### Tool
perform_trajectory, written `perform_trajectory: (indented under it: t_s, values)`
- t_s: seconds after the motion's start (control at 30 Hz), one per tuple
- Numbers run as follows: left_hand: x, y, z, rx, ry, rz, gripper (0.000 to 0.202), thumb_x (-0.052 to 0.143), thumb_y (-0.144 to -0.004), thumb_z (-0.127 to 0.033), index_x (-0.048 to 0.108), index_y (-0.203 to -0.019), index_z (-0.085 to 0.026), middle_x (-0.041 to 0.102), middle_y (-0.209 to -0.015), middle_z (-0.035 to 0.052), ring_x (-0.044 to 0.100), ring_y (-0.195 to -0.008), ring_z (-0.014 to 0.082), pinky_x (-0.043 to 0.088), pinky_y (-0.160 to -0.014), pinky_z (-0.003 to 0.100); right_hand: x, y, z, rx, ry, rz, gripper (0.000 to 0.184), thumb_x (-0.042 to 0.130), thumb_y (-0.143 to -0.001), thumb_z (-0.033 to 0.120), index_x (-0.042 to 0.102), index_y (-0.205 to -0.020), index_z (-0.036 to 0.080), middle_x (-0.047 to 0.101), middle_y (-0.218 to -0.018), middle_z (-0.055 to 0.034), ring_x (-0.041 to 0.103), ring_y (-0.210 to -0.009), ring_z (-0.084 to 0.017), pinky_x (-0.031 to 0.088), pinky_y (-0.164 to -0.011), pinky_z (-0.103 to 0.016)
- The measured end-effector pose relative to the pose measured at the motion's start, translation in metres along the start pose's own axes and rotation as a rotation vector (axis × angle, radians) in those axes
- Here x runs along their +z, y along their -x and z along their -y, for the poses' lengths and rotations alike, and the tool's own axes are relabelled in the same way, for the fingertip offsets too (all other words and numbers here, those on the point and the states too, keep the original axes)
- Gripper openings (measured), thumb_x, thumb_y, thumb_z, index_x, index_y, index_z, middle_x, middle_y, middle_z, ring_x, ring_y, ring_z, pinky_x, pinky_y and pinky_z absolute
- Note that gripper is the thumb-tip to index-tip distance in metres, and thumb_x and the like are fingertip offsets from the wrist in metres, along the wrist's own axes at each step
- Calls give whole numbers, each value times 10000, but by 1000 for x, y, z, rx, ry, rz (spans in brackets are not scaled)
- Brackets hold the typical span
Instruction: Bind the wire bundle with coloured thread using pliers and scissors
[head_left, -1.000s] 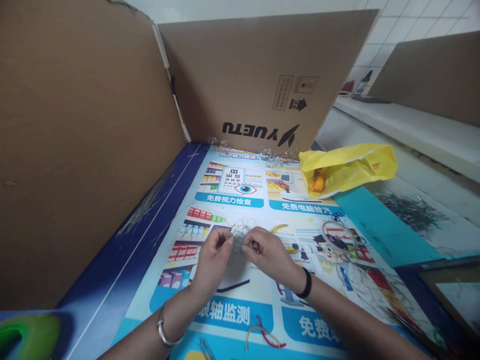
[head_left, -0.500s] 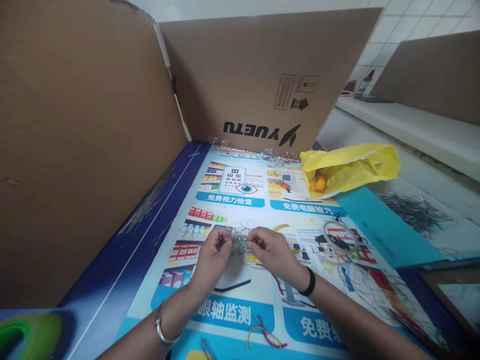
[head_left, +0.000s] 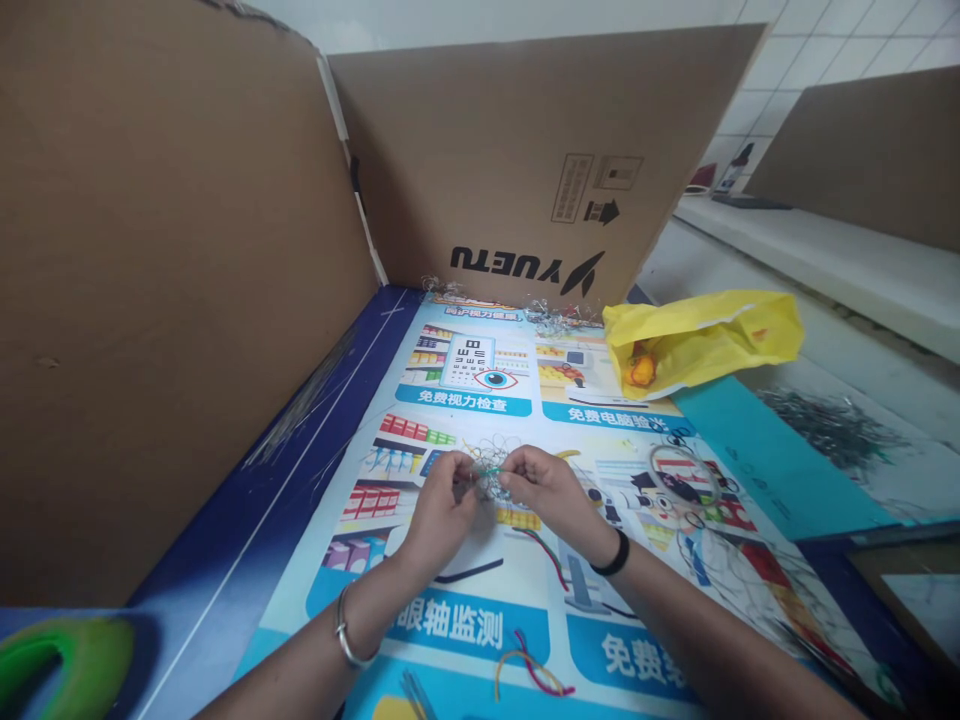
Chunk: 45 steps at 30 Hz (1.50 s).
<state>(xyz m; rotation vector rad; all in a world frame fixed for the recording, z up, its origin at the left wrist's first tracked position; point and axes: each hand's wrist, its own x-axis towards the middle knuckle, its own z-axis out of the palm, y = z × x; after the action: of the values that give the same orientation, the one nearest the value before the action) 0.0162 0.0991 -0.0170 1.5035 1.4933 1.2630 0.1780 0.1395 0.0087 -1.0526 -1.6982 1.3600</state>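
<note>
At the middle of the printed sheet [head_left: 465, 545], my left hand [head_left: 444, 505] and my right hand [head_left: 553, 498] face each other with their fingertips pinched. A short, thin green strand [head_left: 491, 472] runs between the two pinches; whether it is wire or cord I cannot tell. Looped thin silvery wire [head_left: 501, 450] lies in a loose tangle just behind and around my fingertips. Pieces of red, green and yellow cord [head_left: 531, 665] rest on the sheet nearer to me. Part of the tangle is hidden by my fingers.
Cardboard panels [head_left: 510, 150] stand behind and at the left. A yellow bag [head_left: 712, 345] with an orange bundle [head_left: 642, 370] lies at the back right, near a heap of wire pieces [head_left: 832, 425]. A green tape roll [head_left: 82, 665] sits front left; straight wires [head_left: 300, 410] lie along the left.
My left hand has moved a little up and to the right, nearer my right hand. The green strand is still between them. The view has shifted slightly.
</note>
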Motion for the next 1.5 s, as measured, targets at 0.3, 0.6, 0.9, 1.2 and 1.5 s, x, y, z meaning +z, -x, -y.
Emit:
perform_trajectory:
  t_s: [0.3,0.6,0.9,1.2,1.5]
  values:
    - [-8,-3,-15,-83,103,-60,165,556,-714,-112,542,-864,-178,553,-804,15,539,-772,161,428,-734,293,-3,-2,-1,-7,-32,-24,129,607,-760,284,550,-742,170,514,-602,41,470,-552,-93,379,-527,-216]
    - [-10,-1,-21,-218,409,-75,182,630,-719,-199,529,-868,-172,559,-788,-1,547,-718,125,433,-656,231,-8,5,20,-168,254,-77,43,565,-770,165,603,-770,185,601,-641,25,553,-578,-102,434,-555,-202]
    - [-8,2,-29,-225,442,-66,196,645,-718,-227,523,-861,-171,552,-758,-16,535,-682,106,428,-636,213,1,14,21,-338,640,-113,119,529,-779,114,617,-785,194,632,-700,4,571,-618,-119,427,-596,-221]
    - [-7,1,-24,-189,430,-24,148,586,-742,-212,522,-873,-184,631,-826,17,631,-811,155,478,-754,278,10,17,22,-288,734,-48,151,489,-820,144,624,-825,209,674,-784,-28,614,-712,-155,441,-645,-250]
    - [-5,2,-19,-144,340,36,176,537,-750,-140,548,-922,-177,658,-874,52,654,-855,178,503,-751,296,11,15,24,-183,802,2,172,491,-828,150,647,-784,207,683,-761,-20,617,-705,-161,399,-618,-242]
